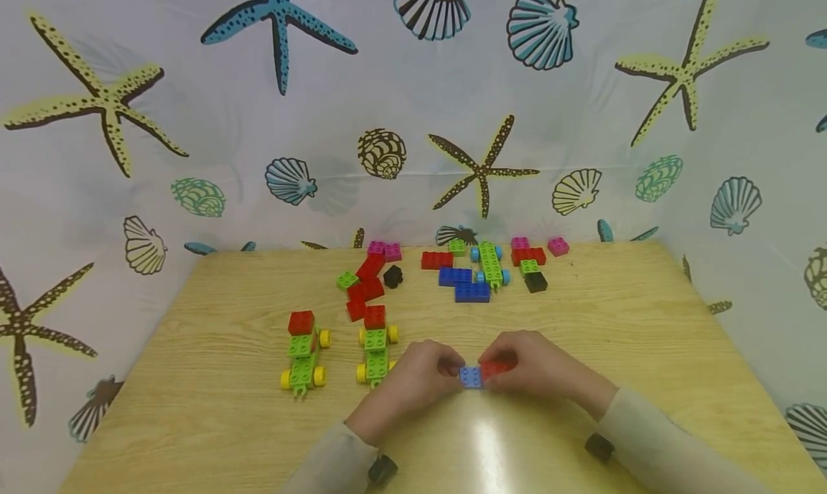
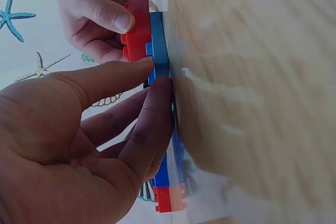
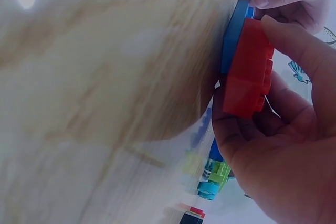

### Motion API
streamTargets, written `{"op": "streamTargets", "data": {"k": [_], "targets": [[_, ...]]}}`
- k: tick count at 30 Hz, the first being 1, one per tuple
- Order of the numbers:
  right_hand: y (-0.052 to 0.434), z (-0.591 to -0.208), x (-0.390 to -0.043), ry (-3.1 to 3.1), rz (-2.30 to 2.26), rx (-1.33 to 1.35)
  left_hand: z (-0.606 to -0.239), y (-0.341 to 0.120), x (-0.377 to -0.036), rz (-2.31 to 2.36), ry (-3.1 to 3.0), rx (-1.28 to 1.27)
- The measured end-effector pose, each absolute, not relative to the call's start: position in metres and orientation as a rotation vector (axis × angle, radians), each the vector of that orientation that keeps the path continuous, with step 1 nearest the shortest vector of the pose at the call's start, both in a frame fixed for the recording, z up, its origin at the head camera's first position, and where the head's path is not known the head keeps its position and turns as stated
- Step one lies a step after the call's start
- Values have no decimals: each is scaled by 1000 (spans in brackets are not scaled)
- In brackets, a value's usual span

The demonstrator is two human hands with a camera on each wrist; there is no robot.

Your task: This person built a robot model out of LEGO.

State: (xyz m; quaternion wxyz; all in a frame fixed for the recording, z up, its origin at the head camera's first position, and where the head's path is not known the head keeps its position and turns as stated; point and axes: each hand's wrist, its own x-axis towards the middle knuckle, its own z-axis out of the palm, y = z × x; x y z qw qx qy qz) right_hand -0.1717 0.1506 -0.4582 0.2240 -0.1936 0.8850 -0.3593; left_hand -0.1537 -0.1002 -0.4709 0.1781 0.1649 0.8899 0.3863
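Observation:
Close over the near middle of the table, my left hand (image 1: 423, 370) pinches a blue toy brick (image 1: 470, 377) between thumb and fingers. From the other side, my right hand (image 1: 543, 368) grips a red brick (image 3: 248, 72) by its sides. The red brick lies on top of the blue one, shifted toward the right, and part of it overhangs in the right wrist view. Bare blue studs show at the left end in the head view. The fingers of my right hand cover much of the red brick there.
Left of my hands stand two green toy cars with yellow wheels (image 1: 304, 365) (image 1: 376, 357), each topped with red. Farther back lie blue bricks (image 1: 472, 292), red bricks (image 1: 370, 268), a green base with blue wheels (image 1: 491, 264) and a black brick (image 1: 535, 282). A patterned cloth (image 1: 362, 85) hangs behind.

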Motion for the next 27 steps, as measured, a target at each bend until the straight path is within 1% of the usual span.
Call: {"op": "streamTargets", "data": {"k": [17,22,27], "targets": [[152,-461,-173,2444,-1007,-580,-465,-99,-151,1091,2516,425],[152,-461,-173,2447,-988,-594,-447,-112,-151,1114,2551,419],[152,-461,-173,2441,-978,-569,-415,-146,-155,1216,2700,471]]}}
